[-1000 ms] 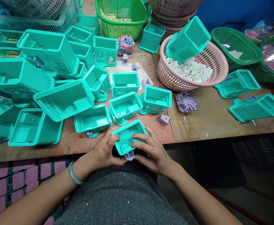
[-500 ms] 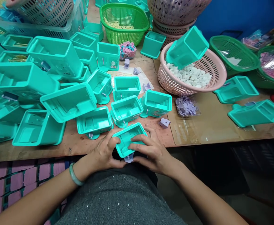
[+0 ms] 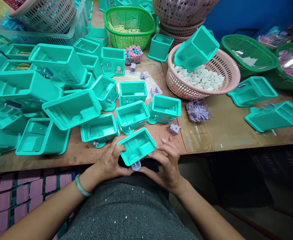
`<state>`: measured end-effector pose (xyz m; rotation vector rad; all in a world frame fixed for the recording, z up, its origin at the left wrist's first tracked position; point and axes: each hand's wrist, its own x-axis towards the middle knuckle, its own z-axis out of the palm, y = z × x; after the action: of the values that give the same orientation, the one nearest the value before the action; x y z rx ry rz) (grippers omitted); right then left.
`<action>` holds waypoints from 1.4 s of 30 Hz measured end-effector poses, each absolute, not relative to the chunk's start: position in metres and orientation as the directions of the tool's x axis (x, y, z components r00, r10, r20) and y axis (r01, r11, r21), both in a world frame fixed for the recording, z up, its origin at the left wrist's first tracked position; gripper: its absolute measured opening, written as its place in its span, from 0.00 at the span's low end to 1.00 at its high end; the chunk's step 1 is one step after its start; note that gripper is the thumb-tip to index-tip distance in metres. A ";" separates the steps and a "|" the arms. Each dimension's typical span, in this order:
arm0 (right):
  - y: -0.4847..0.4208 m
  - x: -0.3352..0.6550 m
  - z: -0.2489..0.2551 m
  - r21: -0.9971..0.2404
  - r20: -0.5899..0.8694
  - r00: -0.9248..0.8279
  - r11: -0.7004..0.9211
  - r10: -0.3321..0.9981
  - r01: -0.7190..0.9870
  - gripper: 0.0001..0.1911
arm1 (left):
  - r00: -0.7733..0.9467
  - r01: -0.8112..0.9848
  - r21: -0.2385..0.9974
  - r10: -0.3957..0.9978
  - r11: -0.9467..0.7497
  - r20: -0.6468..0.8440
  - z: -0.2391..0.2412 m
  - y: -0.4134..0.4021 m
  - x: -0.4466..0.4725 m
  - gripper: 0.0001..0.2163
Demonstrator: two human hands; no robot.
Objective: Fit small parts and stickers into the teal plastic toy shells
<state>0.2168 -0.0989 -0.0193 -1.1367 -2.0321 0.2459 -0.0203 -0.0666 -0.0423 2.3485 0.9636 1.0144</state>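
Note:
A teal plastic box [image 3: 137, 146] is held at the table's front edge, tilted so its hollow inside faces up. My left hand [image 3: 110, 160] grips its left side, the fingers at the rim and the thumb low near the front. A small lavender plastic piece [image 3: 136, 165] sticks out at the box's near side. My right hand [image 3: 168, 165] is curled at the right side of the box, its thumb against the lavender piece and its index finger by the box wall. The other right fingers are lifted and bent. A loose lavender piece [image 3: 174, 129] lies on the table beyond.
Many similar teal boxes [image 3: 71, 110] crowd the left and middle. A pink basket [image 3: 174, 83] holds white pieces and one teal box. Nearby lies a bag of lavender pieces [image 3: 198, 111]. A green basket [image 3: 128, 36] stands at the back. Pink pieces [image 3: 22, 193] lie below left.
My right fingers have come out of the box's inside and moved to its right side. The box has shifted slightly left, still in my left hand.

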 end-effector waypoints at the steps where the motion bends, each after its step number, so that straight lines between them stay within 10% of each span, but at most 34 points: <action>1: -0.106 0.213 -0.021 -0.522 0.547 -0.246 0.555 0.801 0.647 0.29 | 0.491 0.437 0.591 0.731 -0.678 0.475 -0.043 -0.067 -0.020 0.32; 14: -0.122 0.189 -0.034 -0.824 0.401 -0.092 0.403 0.911 0.399 0.08 | 0.520 0.472 0.589 0.746 -0.656 0.415 -0.037 -0.065 -0.021 0.30; 30: -0.097 0.210 -0.014 -0.706 0.478 -0.101 0.450 0.872 0.547 0.39 | 0.392 0.574 0.723 0.904 -0.384 0.169 -0.004 -0.065 -0.018 0.24; 42: -0.080 0.193 0.020 -0.853 0.223 -0.233 0.305 0.947 0.423 0.16 | 0.361 0.490 0.867 0.927 -0.091 -0.107 0.011 -0.060 -0.020 0.22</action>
<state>0.1929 -0.0799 0.0203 -1.2296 -1.8034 0.8596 -0.0200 -0.0601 0.0110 1.7266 1.2619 0.6121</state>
